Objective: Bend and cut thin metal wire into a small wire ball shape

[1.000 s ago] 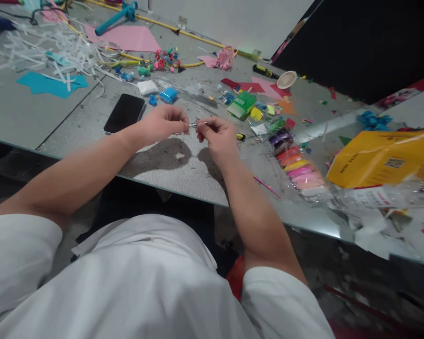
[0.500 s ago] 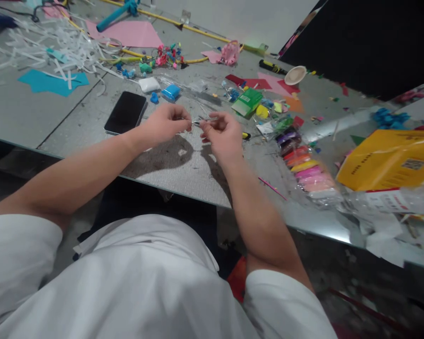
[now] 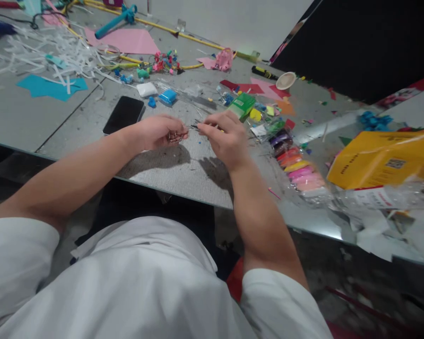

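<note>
My left hand (image 3: 162, 132) is closed around some thin, shiny metal wire loops (image 3: 175, 137), which show below the fingers. A slim, dark, pointed metal tool (image 3: 195, 126) sticks out of my right hand (image 3: 226, 134), pinched between thumb and fingers; its exact kind is too small to tell. Its tip reaches the fingertips of my left hand. Both hands hover just over the grey tabletop (image 3: 162, 172). Left of them lies a black phone (image 3: 123, 115), and behind them a small blue clay packet (image 3: 167, 97) and a white packet (image 3: 147, 89).
White paper strips (image 3: 53, 54) heap at the back left beside blue paper (image 3: 53, 87). Right of my hands lie a green packet (image 3: 243, 104), a row of coloured clay packs (image 3: 300, 167) and a yellow bag (image 3: 385, 160). A partition wall (image 3: 226, 21) stands behind the table.
My left hand has turned and lowered slightly, so the wire loops now show. My right hand has rolled over, its back now facing up. The view has shifted slightly.
</note>
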### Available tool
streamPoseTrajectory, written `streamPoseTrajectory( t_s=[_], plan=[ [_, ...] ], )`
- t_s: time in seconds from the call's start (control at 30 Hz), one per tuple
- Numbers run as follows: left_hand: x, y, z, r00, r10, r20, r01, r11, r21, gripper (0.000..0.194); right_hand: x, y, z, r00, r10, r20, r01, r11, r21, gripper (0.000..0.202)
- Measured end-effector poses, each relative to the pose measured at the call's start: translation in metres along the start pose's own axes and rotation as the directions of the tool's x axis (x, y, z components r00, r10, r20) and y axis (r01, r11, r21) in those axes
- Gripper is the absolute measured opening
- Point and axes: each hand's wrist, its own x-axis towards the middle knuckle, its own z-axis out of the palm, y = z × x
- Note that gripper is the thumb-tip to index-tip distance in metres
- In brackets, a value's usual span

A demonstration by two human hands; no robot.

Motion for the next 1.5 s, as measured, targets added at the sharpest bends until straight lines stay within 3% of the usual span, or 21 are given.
streamPoseTrajectory(
  t_s=[0.1, 0.2, 0.4, 0.57, 0.67, 0.77, 0.87, 0.93, 0.97, 1.03, 1.13, 1.2, 1.27, 1.37, 1.43, 1.5],
  plan=[
    [0.005, -0.006, -0.003, 1.000, 0.005, -0.003, -0.004, 1.000, 0.006, 0.018, 0.001, -0.003, -0.005, 0.996, -0.085, 0.038, 0.088, 0.994, -0.069, 0.033],
    [0.011, -0.011, -0.007, 0.999, 0.026, 0.021, -0.028, 0.997, 0.068, 0.019, 0.003, -0.009, -0.010, 0.991, -0.081, 0.107, 0.089, 0.994, -0.065, 0.032],
    [0.019, -0.014, -0.013, 0.986, 0.147, 0.081, -0.164, 0.948, 0.273, 0.018, 0.004, -0.017, -0.007, 0.991, 0.028, 0.130, -0.043, 0.993, 0.113, 0.033],
    [0.019, -0.014, -0.015, 0.939, 0.311, 0.147, -0.343, 0.818, 0.461, 0.014, 0.009, -0.018, -0.001, 0.970, 0.166, 0.175, -0.211, 0.936, 0.282, 0.026],
    [0.018, -0.014, -0.016, 0.893, 0.414, 0.176, -0.433, 0.683, 0.588, 0.006, 0.017, -0.024, -0.005, 0.893, 0.368, 0.258, -0.445, 0.810, 0.383, 0.020],
    [0.016, -0.014, -0.017, 0.850, 0.470, 0.239, -0.495, 0.556, 0.668, 0.003, 0.024, -0.031, -0.014, 0.724, 0.535, 0.435, -0.690, 0.566, 0.451, 0.019],
    [0.013, -0.014, -0.014, 0.795, 0.510, 0.328, -0.558, 0.405, 0.724, 0.006, 0.028, -0.033, -0.023, 0.514, 0.571, 0.640, -0.847, 0.220, 0.484, 0.028],
    [0.012, -0.015, -0.012, 0.767, 0.514, 0.384, -0.594, 0.346, 0.726, 0.010, 0.030, -0.033, -0.027, 0.422, 0.544, 0.725, -0.878, 0.047, 0.476, 0.033],
    [0.013, -0.015, -0.012, 0.762, 0.511, 0.397, -0.604, 0.342, 0.720, 0.011, 0.030, -0.033, -0.029, 0.400, 0.534, 0.745, -0.881, -0.001, 0.474, 0.034],
    [0.016, -0.017, -0.012, 0.775, 0.507, 0.377, -0.593, 0.378, 0.711, 0.012, 0.032, -0.033, -0.032, 0.393, 0.539, 0.745, -0.875, -0.028, 0.483, 0.034],
    [0.024, -0.019, -0.017, 0.803, 0.510, 0.308, -0.548, 0.429, 0.718, 0.011, 0.034, -0.037, -0.034, 0.427, 0.580, 0.694, -0.858, 0.019, 0.513, 0.031],
    [0.028, -0.019, -0.022, 0.767, 0.545, 0.338, -0.584, 0.374, 0.721, 0.011, 0.035, -0.039, -0.035, 0.457, 0.597, 0.659, -0.846, 0.063, 0.530, 0.028],
    [0.029, -0.019, -0.027, 0.685, 0.593, 0.423, -0.660, 0.259, 0.705, 0.012, 0.036, -0.040, -0.035, 0.465, 0.602, 0.650, -0.839, 0.063, 0.541, 0.027],
    [0.026, -0.017, -0.028, 0.590, 0.628, 0.508, -0.723, 0.131, 0.678, 0.015, 0.036, -0.040, -0.033, 0.421, 0.583, 0.694, -0.843, -0.030, 0.537, 0.027],
    [0.021, -0.015, -0.026, 0.588, 0.616, 0.524, -0.725, 0.114, 0.679, 0.015, 0.034, -0.039, -0.031, 0.383, 0.548, 0.743, -0.852, -0.101, 0.514, 0.030],
    [0.015, -0.013, -0.021, 0.616, 0.586, 0.527, -0.716, 0.137, 0.685, 0.014, 0.033, -0.038, -0.030, 0.359, 0.515, 0.778, -0.861, -0.139, 0.489, 0.035]
  ],
)
